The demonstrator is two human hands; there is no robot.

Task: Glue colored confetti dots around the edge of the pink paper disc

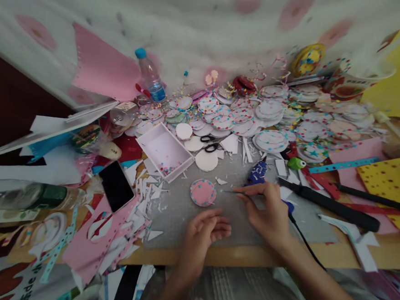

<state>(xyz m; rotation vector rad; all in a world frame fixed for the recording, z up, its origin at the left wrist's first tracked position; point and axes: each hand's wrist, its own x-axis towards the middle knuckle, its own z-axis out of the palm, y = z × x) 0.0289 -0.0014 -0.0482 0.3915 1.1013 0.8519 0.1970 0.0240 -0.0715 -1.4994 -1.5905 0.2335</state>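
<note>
My right hand (268, 211) pinches a pair of thin metal tweezers (237, 192), their tip pointing left towards a small pink disc (203, 192). Blue dots run round the disc's edge, and it lies flat on the grey cutting mat (171, 225). A short gap separates the tip from the disc. Just below the disc, my left hand (209, 231) hovers with its fingers loosely bent, nothing held in them. Beyond my right hand lies a blue glue gun (257, 171), partly hidden by it. A white box (164, 150) with small coloured dots inside stands behind the disc.
Black-handled scissors (209, 144) and white discs (206, 160) lie behind the disc. Piles of dotted discs (218, 114) fill the back. At left are a phone (116, 185) and paper scraps (144, 195); a black rod-like tool (337, 204) and yellow dotted paper (394, 186) lie at right.
</note>
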